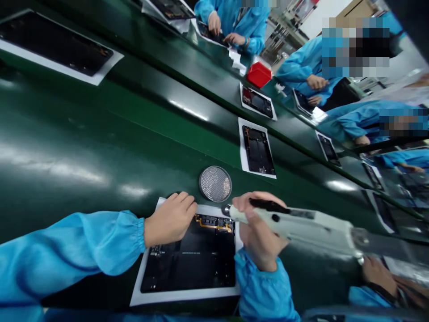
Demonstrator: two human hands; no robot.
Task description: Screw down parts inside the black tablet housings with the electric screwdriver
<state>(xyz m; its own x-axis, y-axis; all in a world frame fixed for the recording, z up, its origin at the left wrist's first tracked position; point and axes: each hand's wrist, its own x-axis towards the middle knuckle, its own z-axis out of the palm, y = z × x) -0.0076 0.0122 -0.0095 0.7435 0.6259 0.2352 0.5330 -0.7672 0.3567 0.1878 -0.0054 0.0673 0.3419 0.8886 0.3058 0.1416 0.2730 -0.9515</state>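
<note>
Left hand [170, 219] rests, fingers curled, on the top edge of a black panel [187, 268] lying on a white sheet [185, 296]. Right hand [259, 228], apart from it, grips an electric screwdriver [301, 226], its tip at the panel's top corner, near a copper flex [214, 226]. Round mesh dish [215, 184] sits just above. No writing is legible. Green belt [100, 134] carries further panels [258, 150].

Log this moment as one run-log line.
left hand: on paper sheet | right hand: holds electric screwdriver, tip over open tablet | nearby: round tray
</note>
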